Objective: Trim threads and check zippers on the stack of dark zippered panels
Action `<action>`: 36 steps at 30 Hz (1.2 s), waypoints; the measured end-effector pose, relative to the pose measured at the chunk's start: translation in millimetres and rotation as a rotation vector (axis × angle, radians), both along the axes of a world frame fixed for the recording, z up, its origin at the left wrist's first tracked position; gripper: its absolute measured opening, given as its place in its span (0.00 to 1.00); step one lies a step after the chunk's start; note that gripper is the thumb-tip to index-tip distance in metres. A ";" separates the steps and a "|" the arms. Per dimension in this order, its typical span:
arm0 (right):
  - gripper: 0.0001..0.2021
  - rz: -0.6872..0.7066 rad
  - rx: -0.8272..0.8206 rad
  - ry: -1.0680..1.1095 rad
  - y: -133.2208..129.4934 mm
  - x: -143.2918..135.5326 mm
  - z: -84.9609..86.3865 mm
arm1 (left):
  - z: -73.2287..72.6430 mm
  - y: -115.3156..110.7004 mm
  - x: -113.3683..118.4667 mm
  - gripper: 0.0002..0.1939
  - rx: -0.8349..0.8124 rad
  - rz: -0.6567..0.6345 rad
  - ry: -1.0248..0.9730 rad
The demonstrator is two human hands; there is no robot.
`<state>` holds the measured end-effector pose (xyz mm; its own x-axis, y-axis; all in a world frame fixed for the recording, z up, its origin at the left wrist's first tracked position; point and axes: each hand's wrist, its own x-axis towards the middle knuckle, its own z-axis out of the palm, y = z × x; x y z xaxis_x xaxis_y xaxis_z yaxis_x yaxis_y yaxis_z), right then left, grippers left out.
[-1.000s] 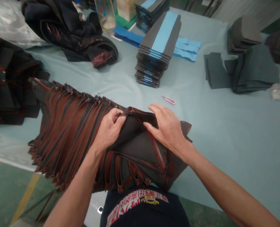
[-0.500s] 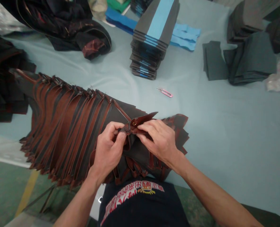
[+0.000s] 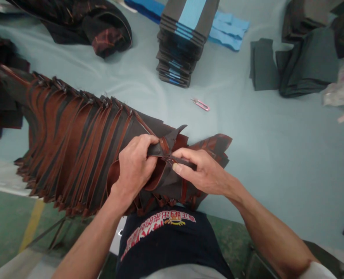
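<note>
A long row of overlapping brown and dark grey fabric pieces (image 3: 73, 143) lies along the near edge of the table. My left hand (image 3: 138, 162) is closed on a dark, folded part of one fabric piece near the row's right end. Just to its right, my right hand (image 3: 201, 168) pinches another part of that fabric piece between thumb and fingers. The gathered spot between both hands shows a brown strip and a dark flap pointing up. Small pink thread snips (image 3: 201, 104) lie on the table beyond my hands.
On the pale blue table (image 3: 276, 155), a stack of dark pieces with light blue stripes (image 3: 186, 35) stands at the back centre. Blue strips (image 3: 230, 31) lie behind it. Dark green-grey stacks (image 3: 311, 62) are at the right, dark bundled cloth (image 3: 108, 31) at the back left.
My left hand has moved up slightly, and my right hand has turned and shifted a little right. The fabric between them is folded differently, its dark side now showing. The view has shifted slightly.
</note>
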<state>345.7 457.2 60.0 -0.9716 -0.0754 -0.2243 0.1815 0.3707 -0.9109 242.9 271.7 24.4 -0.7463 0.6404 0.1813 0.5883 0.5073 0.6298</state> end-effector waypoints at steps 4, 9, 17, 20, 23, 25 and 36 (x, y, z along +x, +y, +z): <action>0.06 -0.041 0.074 0.074 -2.9 4.1 8.1 | 8.0 2.7 7.9 0.07 0.045 -0.047 0.017; 0.06 -0.060 0.080 0.244 -9.6 6.9 15.9 | 28.7 -1.5 18.2 0.11 0.024 -0.015 0.069; 0.07 -0.104 -0.026 0.243 -9.8 4.5 17.4 | 63.5 -23.8 48.3 0.09 0.096 0.016 -0.037; 0.07 -0.111 -0.001 0.241 -12.8 5.1 14.3 | 62.8 -23.0 52.8 0.08 0.101 0.017 -0.094; 0.05 -0.141 0.057 0.232 -15.1 6.8 10.9 | 57.4 -19.6 51.6 0.10 0.127 0.025 -0.151; 0.04 -0.164 0.098 0.250 -15.9 8.5 8.8 | 55.1 -17.5 51.7 0.12 0.128 -0.012 -0.264; 0.05 -0.242 0.278 0.423 -26.8 18.5 16.1 | 58.6 -1.3 63.8 0.11 0.382 0.157 -0.837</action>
<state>364.3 430.4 76.1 -0.9633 0.1674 0.2097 -0.0691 0.6005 -0.7967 306.7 270.4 83.1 -0.8021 0.5290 -0.2773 -0.1901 0.2139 0.9582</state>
